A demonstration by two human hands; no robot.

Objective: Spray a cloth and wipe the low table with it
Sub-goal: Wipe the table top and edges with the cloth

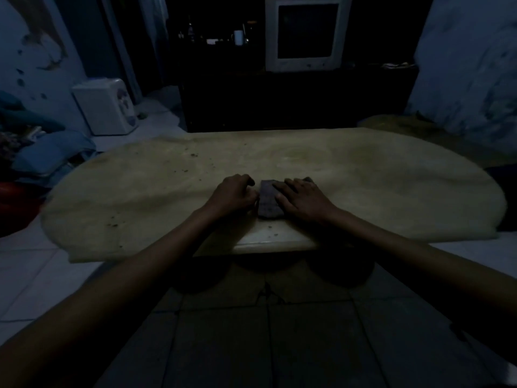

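Note:
A small dark folded cloth (268, 201) lies on the pale low table (363, 177), near its front edge. My right hand (300, 198) rests flat on the cloth's right part with fingers spread. Just left of the cloth sits my left hand (235, 194), fingers curled, its thumb side touching the cloth's left edge; whether it pinches the cloth I cannot tell. Dark crumbs speckle the left half of the tabletop. No spray bottle is in view.
A dark cabinet with an old white monitor (306, 33) stands behind the table. A white box-shaped appliance (105, 106) sits on the floor at the back left, with blue bedding (50, 152) in front of it. Pale floor tiles surround the table.

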